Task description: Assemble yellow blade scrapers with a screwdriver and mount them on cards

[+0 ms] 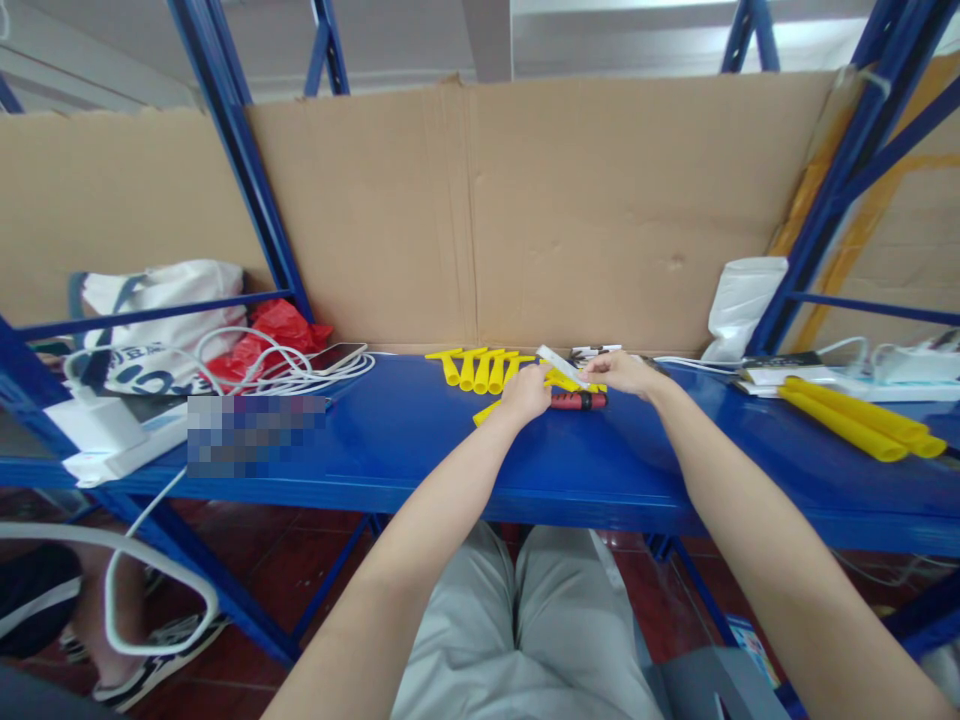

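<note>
My right hand is closed in a pinch at the lower end of a narrow white strip, which slants up to the left. Close by, my left hand has its fingers curled in, and what they hold is hidden. A yellow tube end pokes out to the left below that hand; I cannot tell whether it is held. Under the strip lies a red and black cylindrical tool, with more yellow pieces between my hands. To the left, several yellow tapered tubes stand side by side in a row.
On the blue shelf, two long yellow tubes lie at the right beside a white power strip. White cables, a red plastic bag and a cloth bag crowd the left. Cardboard walls the back.
</note>
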`<act>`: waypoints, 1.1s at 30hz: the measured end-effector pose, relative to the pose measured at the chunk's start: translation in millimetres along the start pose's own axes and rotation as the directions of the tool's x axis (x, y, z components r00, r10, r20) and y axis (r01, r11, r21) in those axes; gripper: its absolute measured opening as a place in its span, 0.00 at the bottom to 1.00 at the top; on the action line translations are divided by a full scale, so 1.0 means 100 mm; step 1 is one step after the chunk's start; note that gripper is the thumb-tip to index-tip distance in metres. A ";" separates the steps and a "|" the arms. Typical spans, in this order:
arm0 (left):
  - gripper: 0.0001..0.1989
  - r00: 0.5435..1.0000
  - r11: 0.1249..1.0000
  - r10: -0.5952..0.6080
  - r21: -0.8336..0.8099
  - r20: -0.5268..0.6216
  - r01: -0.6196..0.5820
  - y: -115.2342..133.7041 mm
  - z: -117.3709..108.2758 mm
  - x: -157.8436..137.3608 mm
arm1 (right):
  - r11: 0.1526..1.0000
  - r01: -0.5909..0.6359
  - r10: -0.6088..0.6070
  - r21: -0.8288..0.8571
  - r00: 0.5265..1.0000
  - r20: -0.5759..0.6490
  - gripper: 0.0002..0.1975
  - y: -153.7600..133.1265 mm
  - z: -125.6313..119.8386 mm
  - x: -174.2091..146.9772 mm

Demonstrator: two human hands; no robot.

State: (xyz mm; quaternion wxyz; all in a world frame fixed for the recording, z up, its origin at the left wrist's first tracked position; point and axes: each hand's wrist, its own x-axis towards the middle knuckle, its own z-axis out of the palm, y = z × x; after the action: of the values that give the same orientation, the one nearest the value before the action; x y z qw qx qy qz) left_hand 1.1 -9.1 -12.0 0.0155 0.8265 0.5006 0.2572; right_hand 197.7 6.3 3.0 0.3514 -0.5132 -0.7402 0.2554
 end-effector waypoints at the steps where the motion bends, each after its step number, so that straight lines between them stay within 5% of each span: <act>1: 0.23 1.000 1.000 0.003 0.003 0.002 -0.003 0.00 -0.01 0.00 | 1.000 0.014 -0.014 0.002 1.000 0.009 0.14 0.00 0.00 0.00; 33: 0.25 1.000 0.999 0.028 -0.030 0.004 -0.028 0.01 -0.02 -0.01 | 0.997 -0.081 0.080 0.018 0.996 0.030 0.09 -0.19 0.02 -0.11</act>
State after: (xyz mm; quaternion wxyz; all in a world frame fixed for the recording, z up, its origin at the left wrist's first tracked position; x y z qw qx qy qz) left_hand 0.8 -10.7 -9.9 0.0255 0.8336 0.4851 0.2631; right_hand 187.3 -10.7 12.6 0.3347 -0.5354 -0.7216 0.2840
